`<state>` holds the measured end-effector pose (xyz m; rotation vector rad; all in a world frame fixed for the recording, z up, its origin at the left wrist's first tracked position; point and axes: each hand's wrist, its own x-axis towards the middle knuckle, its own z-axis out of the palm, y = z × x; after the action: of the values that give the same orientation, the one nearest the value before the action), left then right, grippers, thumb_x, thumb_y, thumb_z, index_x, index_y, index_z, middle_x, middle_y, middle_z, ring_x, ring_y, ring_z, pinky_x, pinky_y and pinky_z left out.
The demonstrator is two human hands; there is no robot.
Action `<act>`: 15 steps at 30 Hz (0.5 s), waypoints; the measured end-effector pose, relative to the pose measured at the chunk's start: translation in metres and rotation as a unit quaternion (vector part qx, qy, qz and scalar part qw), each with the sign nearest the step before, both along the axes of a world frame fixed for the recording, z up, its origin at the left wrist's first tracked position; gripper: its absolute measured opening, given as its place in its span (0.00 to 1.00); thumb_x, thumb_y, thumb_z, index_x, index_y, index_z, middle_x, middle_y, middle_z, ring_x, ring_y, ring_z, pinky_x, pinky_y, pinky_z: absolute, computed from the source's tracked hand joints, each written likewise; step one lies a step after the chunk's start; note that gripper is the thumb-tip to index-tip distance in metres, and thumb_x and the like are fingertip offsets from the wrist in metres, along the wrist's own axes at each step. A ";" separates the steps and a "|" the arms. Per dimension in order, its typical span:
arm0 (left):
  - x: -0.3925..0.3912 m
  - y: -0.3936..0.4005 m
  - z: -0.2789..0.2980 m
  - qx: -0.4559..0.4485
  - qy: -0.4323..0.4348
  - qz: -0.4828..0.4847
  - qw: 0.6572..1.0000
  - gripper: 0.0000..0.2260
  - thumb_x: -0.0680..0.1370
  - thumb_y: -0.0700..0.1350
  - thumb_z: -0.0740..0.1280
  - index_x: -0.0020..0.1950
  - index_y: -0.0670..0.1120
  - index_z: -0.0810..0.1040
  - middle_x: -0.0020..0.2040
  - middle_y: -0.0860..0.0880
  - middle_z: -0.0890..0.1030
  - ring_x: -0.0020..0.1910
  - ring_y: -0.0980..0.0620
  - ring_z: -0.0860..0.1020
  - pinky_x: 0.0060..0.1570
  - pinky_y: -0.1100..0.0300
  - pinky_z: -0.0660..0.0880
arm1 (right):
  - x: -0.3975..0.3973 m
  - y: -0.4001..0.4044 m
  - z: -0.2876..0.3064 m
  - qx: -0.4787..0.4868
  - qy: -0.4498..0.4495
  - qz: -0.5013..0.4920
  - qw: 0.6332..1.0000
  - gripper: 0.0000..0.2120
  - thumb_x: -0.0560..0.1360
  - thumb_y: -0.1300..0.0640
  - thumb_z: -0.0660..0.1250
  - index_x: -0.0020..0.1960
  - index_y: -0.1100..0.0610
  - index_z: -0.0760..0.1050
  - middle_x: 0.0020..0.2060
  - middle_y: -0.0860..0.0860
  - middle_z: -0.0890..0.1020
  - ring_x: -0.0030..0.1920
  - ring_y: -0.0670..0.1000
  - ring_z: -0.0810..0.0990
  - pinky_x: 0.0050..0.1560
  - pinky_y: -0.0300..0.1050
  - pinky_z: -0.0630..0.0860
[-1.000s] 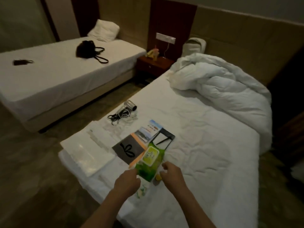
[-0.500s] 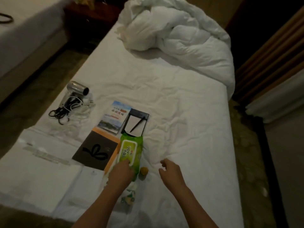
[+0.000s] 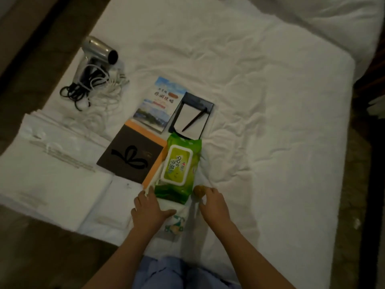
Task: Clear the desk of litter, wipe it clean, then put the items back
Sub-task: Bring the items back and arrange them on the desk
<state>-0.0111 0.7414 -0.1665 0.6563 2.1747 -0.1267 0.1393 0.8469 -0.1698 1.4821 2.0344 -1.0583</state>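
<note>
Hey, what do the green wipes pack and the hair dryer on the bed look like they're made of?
Green wipes pack: soft plastic film, by its crinkles and sheen, with a stiffer, smooth plastic flip lid. Hair dryer: silvery body with bright highlights, either metal or metallic-coated plastic; the dim light leaves that open.

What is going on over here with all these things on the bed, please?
A person leans over a bed where desk items lie. The left hand pinches a white strip beside the wipes pack. The right hand touches a small yellow object. A hairdryer, booklet and notepad lie nearby, untouched.
</note>
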 end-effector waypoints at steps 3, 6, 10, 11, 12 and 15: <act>0.003 -0.017 -0.020 -0.016 -0.030 0.022 0.999 0.51 0.67 0.65 0.72 0.77 0.46 0.46 0.74 0.43 0.52 0.70 0.40 0.60 0.64 0.46 0.65 | -0.002 -0.003 -0.024 -0.005 -0.015 0.046 0.999 0.27 0.76 0.59 0.62 0.74 0.53 0.61 0.71 0.58 0.64 0.65 0.61 0.69 0.61 0.49 0.70; 0.003 -0.022 -0.033 -0.014 0.004 -0.026 1.000 0.50 0.68 0.63 0.72 0.77 0.47 0.45 0.73 0.41 0.52 0.67 0.40 0.63 0.59 0.49 0.69 | -0.006 -0.002 -0.049 -0.010 -0.011 0.060 0.998 0.27 0.77 0.60 0.61 0.75 0.55 0.59 0.68 0.60 0.66 0.62 0.62 0.72 0.56 0.49 0.71; 0.000 -0.027 -0.047 -0.055 0.049 -0.125 0.989 0.51 0.68 0.63 0.71 0.77 0.49 0.42 0.74 0.40 0.50 0.67 0.41 0.62 0.58 0.51 0.69 | -0.010 0.000 -0.066 0.013 0.021 0.055 0.998 0.10 0.79 0.60 0.59 0.58 0.61 0.70 0.53 0.61 0.70 0.48 0.62 0.75 0.40 0.46 0.64; -0.001 -0.029 -0.051 -0.064 0.052 -0.139 0.987 0.50 0.69 0.62 0.71 0.77 0.49 0.42 0.75 0.40 0.48 0.68 0.41 0.61 0.59 0.51 0.69 | -0.011 0.001 -0.067 0.016 0.021 0.057 0.998 0.08 0.79 0.60 0.59 0.56 0.62 0.69 0.52 0.60 0.69 0.47 0.62 0.74 0.39 0.45 0.62; -0.002 -0.031 -0.053 -0.073 0.053 -0.150 0.985 0.49 0.69 0.62 0.71 0.77 0.49 0.43 0.75 0.40 0.48 0.68 0.41 0.61 0.59 0.51 0.68 | -0.012 0.001 -0.068 0.018 0.022 0.061 0.998 0.08 0.78 0.61 0.58 0.55 0.63 0.69 0.51 0.60 0.69 0.46 0.61 0.74 0.39 0.45 0.62; -0.005 -0.032 -0.056 -0.081 0.061 -0.180 0.978 0.41 0.69 0.58 0.71 0.75 0.51 0.53 0.71 0.42 0.59 0.65 0.42 0.64 0.59 0.52 0.66 | -0.009 -0.002 -0.067 0.020 0.024 0.078 0.996 0.07 0.79 0.61 0.58 0.54 0.63 0.69 0.51 0.60 0.69 0.45 0.61 0.73 0.38 0.45 0.61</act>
<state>-0.0163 0.7093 -0.2221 0.9633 2.1120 -0.5427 0.1305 0.8451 -0.2365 1.3035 2.1767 -1.0057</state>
